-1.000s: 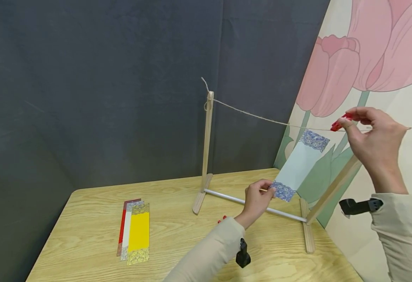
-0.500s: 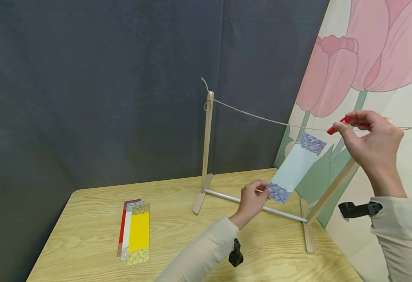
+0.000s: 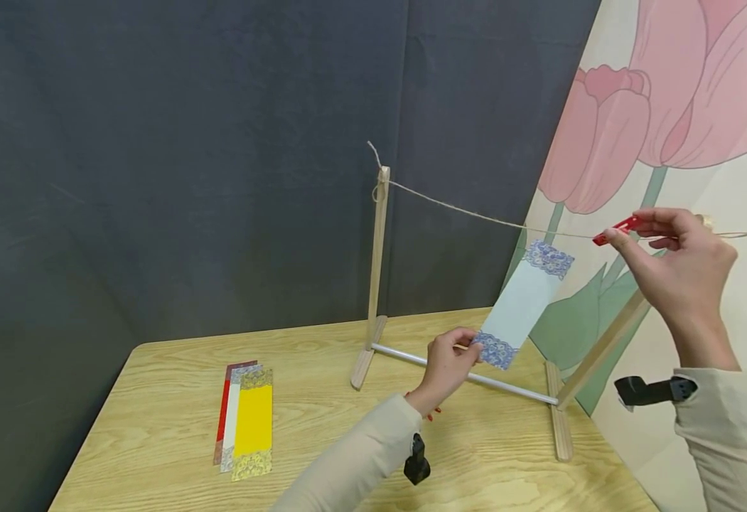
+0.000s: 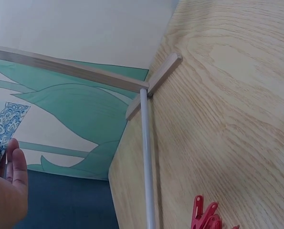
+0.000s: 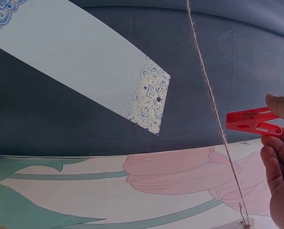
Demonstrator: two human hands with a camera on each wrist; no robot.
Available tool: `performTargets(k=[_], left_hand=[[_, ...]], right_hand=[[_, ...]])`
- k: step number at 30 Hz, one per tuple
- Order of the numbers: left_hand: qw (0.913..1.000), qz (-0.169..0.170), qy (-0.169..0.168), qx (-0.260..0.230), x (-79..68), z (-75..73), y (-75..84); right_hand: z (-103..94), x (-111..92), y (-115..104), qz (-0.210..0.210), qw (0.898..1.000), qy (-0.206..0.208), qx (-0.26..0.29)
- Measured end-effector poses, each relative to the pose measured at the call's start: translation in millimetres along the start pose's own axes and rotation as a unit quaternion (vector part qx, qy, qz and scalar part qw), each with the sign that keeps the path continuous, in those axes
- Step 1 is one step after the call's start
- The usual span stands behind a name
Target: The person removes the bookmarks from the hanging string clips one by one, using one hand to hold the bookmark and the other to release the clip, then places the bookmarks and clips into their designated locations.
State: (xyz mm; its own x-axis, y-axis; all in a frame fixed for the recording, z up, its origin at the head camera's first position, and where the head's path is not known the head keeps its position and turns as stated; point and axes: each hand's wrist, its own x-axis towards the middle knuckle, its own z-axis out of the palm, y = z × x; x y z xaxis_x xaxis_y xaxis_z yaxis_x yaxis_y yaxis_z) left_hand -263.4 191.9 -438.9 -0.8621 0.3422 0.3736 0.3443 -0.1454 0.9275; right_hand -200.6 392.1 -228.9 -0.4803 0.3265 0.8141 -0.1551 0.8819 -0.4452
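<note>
A pale blue paper strip (image 3: 524, 302) with blue lace-patterned ends is pinched at its lower left corner by my left hand (image 3: 446, 363). It tilts up to the right, and its upper end is near the string (image 3: 475, 215) but apart from it in the right wrist view. My right hand (image 3: 689, 274) pinches a red clothespin (image 5: 251, 120) between thumb and fingers. The clothespin's tip is beside the string, just right of the strip's top. Several more red clothespins (image 4: 206, 217) lie on the table, mostly hidden behind my left forearm in the head view.
The string runs between a left wooden post (image 3: 378, 256) and a right post (image 3: 606, 345), joined below by a white rod (image 3: 514, 387). Yellow (image 3: 254, 419), white (image 3: 229, 419) and red (image 3: 222, 416) strips overlap on the table (image 3: 322, 455). A tulip-patterned backdrop (image 3: 686, 92) stands right.
My left hand has drawn the pale blue strip left and slightly down, away from the clothespin. My right hand has shifted slightly left and down, still pinching the clothespin, which now lies more level.
</note>
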Motion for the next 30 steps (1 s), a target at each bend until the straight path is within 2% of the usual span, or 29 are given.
performTargets(k=[9, 21, 30], left_hand=[[0.9999, -0.008, -0.007, -0.004, -1.7, -6.3, 1.5], [0.9998, 0.001, -0.010, -0.016, -2.4, -18.2, 0.5], [0.9994, -0.013, -0.009, -0.031, -6.3, -26.8, 1.3]], right_hand=[[-0.1, -5.8, 2.7, 0.015, 1.000, -0.013, 0.011], [1.9, -13.5, 3.7, 0.022, 0.999, -0.017, 0.029], [3.6, -20.3, 3.6, -0.014, 0.999, -0.009, 0.032]])
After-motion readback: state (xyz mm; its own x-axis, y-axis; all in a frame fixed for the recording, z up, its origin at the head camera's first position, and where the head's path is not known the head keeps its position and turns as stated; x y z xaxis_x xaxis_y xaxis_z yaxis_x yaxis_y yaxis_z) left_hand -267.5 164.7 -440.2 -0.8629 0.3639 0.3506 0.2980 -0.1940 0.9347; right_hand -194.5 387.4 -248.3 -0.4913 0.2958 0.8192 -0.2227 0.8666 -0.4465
